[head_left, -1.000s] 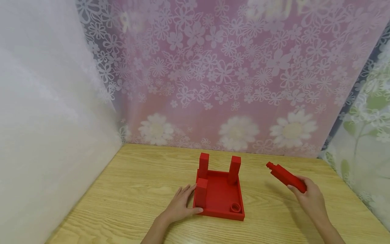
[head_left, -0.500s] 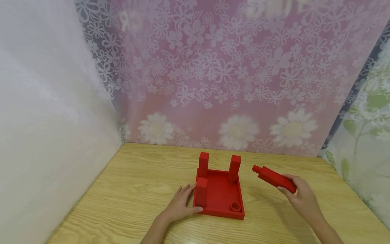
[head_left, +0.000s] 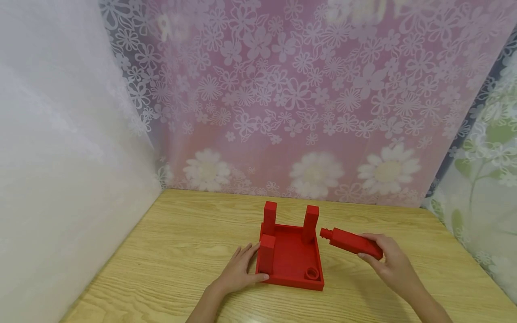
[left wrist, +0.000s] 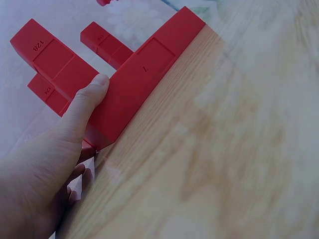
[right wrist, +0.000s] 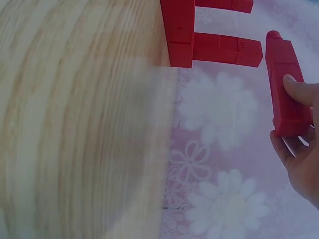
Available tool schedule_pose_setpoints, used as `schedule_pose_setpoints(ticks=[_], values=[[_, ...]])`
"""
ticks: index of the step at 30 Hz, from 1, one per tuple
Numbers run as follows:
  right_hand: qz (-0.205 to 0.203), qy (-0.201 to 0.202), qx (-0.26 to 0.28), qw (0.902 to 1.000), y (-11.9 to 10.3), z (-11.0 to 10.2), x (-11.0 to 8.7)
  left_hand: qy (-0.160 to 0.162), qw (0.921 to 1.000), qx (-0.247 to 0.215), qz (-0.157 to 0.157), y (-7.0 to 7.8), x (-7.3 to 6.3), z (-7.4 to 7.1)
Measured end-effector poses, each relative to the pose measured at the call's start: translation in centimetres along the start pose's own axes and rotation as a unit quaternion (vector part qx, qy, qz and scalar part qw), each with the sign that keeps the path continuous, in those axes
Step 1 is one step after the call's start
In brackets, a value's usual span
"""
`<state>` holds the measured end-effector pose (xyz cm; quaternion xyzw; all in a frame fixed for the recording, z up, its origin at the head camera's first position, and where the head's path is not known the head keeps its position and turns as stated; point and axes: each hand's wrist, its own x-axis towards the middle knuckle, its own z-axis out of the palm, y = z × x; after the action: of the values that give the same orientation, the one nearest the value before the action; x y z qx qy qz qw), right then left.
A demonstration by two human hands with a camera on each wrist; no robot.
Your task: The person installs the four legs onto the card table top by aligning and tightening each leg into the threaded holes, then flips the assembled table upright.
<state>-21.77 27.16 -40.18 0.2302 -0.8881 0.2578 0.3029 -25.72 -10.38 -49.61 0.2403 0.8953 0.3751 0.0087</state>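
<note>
A shallow red square base (head_left: 290, 259) with a raised rim lies on the table, like an upturned toy table. Three square red posts stand at its corners, the nearest post (head_left: 266, 255) at the front left. At the front right corner is a round socket (head_left: 312, 278). My left hand (head_left: 239, 272) holds the base's front left corner, its thumb (left wrist: 85, 102) on the front wall and fingers partly hidden. Right of the base, my right hand (head_left: 391, 261) grips a loose red post (head_left: 352, 242) by its plain end. The threaded tip points left, above the table and apart from the base.
The wood-grain table (head_left: 181, 233) extends around the base. Behind it hangs a pink flowered curtain (head_left: 258, 112). A white sheet (head_left: 72, 148) borders the left side, and a green and white flowered sheet (head_left: 488, 179) the right.
My right hand has moved left with the loose post, bringing its threaded tip closer to the base. The post has turned nearer to level. My left hand and the base stay put.
</note>
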Motion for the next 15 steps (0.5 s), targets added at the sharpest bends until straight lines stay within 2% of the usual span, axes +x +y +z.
schedule_pose_setpoints(ticks=[15], values=[[-0.082, -0.059, 0.012, 0.9948, -1.5, -0.6, 0.4, 0.001, 1.0, -0.002, -0.002, 0.0, 0.0, 0.0]])
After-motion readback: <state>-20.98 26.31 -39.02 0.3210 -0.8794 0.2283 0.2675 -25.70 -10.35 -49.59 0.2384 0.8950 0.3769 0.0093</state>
